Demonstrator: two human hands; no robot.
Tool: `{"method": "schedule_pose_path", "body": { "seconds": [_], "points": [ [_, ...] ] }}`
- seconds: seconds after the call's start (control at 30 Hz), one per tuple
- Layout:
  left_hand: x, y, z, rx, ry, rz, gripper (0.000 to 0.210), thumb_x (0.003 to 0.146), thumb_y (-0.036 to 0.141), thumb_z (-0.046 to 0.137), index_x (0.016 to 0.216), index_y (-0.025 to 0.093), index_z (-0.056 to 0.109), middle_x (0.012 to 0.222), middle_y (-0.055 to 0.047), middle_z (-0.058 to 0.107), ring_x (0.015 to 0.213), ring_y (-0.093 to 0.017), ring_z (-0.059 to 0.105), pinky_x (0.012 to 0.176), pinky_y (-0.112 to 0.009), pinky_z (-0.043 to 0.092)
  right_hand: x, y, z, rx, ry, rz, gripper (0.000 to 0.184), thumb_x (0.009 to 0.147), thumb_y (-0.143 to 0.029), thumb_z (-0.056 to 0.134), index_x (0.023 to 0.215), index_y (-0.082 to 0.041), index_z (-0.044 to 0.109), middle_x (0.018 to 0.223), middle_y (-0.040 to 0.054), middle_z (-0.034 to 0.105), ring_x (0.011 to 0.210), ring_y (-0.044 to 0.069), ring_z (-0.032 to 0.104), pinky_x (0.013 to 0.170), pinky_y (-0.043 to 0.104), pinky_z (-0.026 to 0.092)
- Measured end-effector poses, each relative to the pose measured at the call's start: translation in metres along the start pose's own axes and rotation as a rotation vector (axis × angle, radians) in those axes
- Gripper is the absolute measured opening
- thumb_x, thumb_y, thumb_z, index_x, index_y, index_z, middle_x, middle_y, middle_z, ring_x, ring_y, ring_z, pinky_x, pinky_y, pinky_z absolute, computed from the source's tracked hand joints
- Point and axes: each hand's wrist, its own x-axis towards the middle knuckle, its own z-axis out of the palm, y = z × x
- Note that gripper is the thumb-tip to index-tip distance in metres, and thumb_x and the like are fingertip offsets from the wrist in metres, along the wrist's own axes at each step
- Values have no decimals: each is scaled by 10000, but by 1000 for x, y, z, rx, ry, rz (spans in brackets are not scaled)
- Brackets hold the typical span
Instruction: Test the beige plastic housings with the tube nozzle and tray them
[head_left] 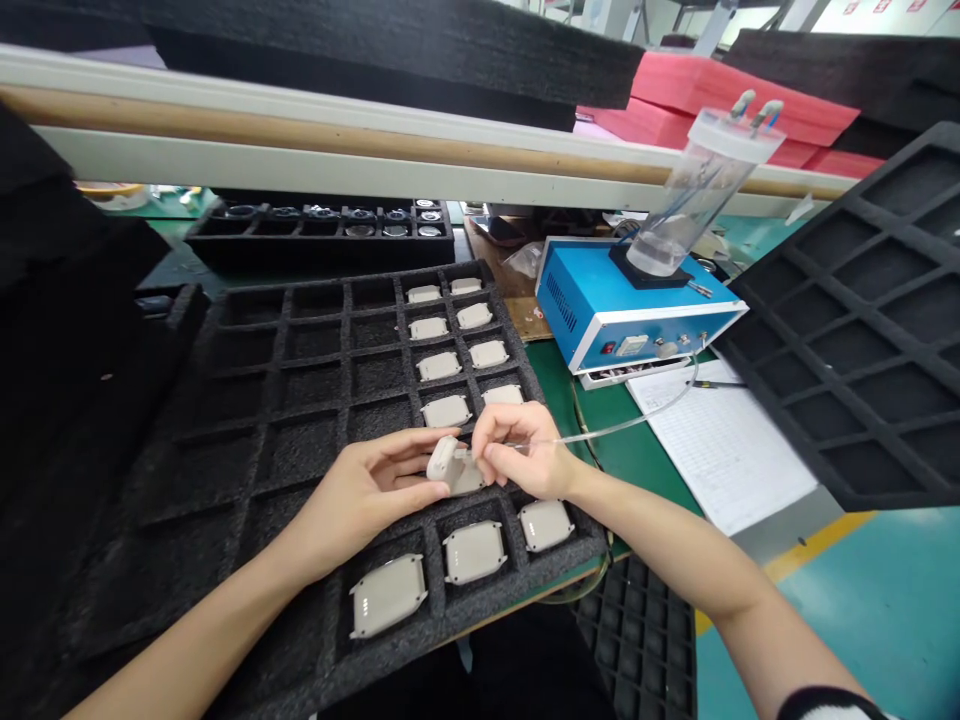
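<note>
Over the black foam tray (341, 400), my left hand (375, 485) grips a small beige watch case (441, 460), tilted up between thumb and fingers. My right hand (529, 450) is closed round the end of a clear thin tube (607, 432), its tip pointing at the case's inner side. Whether the tip touches the case cannot be made out. Another beige watch case (471, 480) lies partly hidden below my hands. Several more lie in the tray's right-hand compartments, among them one watch case (475, 552) near the front edge.
The tube leads to a blue box-shaped machine (637, 300) carrying a clear cylinder (686, 200). Written sheets (724, 440) and a pen (716, 385) lie beside it. A black foam tray (862, 310) leans at right. A shelf beam (375, 150) crosses behind, above another filled tray (322, 240).
</note>
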Motion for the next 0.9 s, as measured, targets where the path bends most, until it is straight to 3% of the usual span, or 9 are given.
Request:
{"method": "schedule_pose_path", "body": {
  "seconds": [0.7, 0.9],
  "points": [
    [1, -2, -1, -4, -27, 14, 426, 649, 228, 788, 1054, 186, 664, 1034, -50, 734, 979, -213, 677, 921, -313, 523, 0, -1, 1, -13, 7, 23, 76, 721, -89, 480, 708, -140, 535, 501, -40, 533, 404, 53, 459, 411, 159, 378],
    [-1, -4, -1, -31, -36, 13, 475, 644, 199, 782, 1096, 146, 647, 1087, -91, 711, 1003, -251, 666, 931, -381, 509, -1, 0, 1, -37, 14, 40, 59, 710, -109, 485, 692, -147, 526, 503, -36, 540, 396, 52, 452, 394, 155, 371]
  ]
}}
